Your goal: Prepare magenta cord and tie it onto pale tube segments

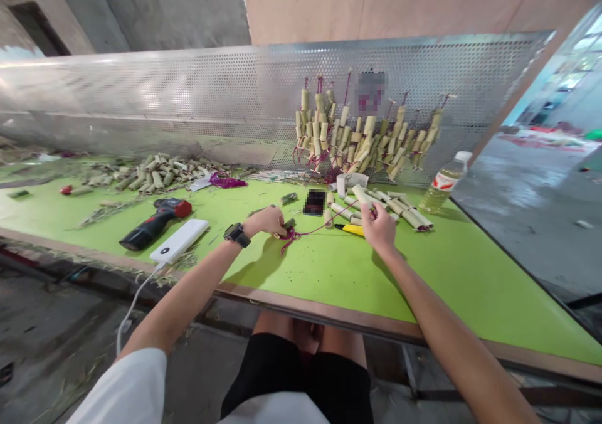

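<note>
My right hand is closed on a pale cut piece of plant stem, bamboo-like, and holds it tilted above the table. A thin purple string stretches from that hand leftward across the green top to a loose tangle. Beside the tangle, my left hand is low over the table with its fingers pinched together. A darker green stem piece shows at its fingertips; whether the fingers grip it or the string is hidden. Between the hands lie short stem pieces and a yellow utility knife, partly behind my right hand.
Strung stem pieces hang on a perforated metal panel behind. Leftward are a pile of cut pieces, purple string, a cordless drill and a cabled white power bank. A bottle stands at the right edge.
</note>
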A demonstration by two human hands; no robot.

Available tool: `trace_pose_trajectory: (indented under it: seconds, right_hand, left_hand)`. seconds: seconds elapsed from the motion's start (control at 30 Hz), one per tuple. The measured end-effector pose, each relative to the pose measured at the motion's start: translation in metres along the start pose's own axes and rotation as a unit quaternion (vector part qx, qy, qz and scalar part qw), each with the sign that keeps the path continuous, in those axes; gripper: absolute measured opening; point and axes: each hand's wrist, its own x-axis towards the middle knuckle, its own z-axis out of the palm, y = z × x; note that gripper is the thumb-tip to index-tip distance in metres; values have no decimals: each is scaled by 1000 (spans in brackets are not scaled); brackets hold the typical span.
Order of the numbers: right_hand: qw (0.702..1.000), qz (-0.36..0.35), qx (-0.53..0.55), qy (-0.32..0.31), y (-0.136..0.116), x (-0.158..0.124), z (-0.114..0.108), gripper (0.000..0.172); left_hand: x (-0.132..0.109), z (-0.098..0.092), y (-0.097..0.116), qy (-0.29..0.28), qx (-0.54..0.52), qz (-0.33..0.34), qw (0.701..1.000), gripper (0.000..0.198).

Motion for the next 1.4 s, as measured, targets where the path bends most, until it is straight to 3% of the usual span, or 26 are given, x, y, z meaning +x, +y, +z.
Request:
trace_pose_trajectory:
  seconds: [0.27, 0.4, 0.5, 0.57, 0.6, 0.67, 0.73, 0.8, 0.9, 1.0, 1.1, 1.23, 1.33, 1.4]
  right_hand:
    - [1000, 11, 2, 6, 2, 1, 1, 76]
    - [1000, -14, 27, -3, 1, -1, 1, 75]
    - [997, -39, 59, -22, -4, -6, 0, 73]
    - [994, -50, 89, -35, -10, -10, -1, 70]
    - [992, -54, 108, -46, -13, -13, -2, 69]
    - [983, -59, 152, -87, -18, -17, -4, 65]
    - [969, -67, 188, -143, -23, -22, -6, 62]
    - [956, -78, 206, -195, -27, -27, -7, 60]
    - [942, -89, 209, -246, -34, -34, -8, 57]
    - [933, -99, 210, -275, -40, -36, -9, 54]
    - [922, -90, 222, -304, -38, -34, -9, 53]
    - [918, -51, 229, -321, -26, -27, -8, 56]
    - [923, -48, 224, -310, -21, -23, -9, 53]
    - [924, -56, 226, -305, -22, -23, -11, 51]
  left_hand:
    - [18, 14, -13, 134, 9, -119, 984, 21]
    - [14, 4, 5, 173, 11, -136, 975, 16]
    - [9, -2, 42, 223, -2, -59, 973, 26]
    - [7, 4, 73, 275, -95, 106, 951, 39]
    - [8, 10, 87, 282, -151, 158, 934, 41]
    - [11, 28, 107, 309, -226, 212, 899, 45]
    - [16, 49, 116, 313, -302, 213, 875, 48]
    - [21, 65, 116, 281, -411, 205, 843, 51]
    - [22, 76, 111, 198, -581, 206, 762, 46]
    - [18, 74, 113, 146, -673, 185, 701, 36]
    - [15, 70, 119, 104, -741, 121, 652, 29]
    - [16, 66, 122, 5, -827, 63, 559, 45]
    - [16, 61, 120, -58, -850, 71, 518, 50]
    - [15, 59, 119, -64, -853, 66, 514, 48]
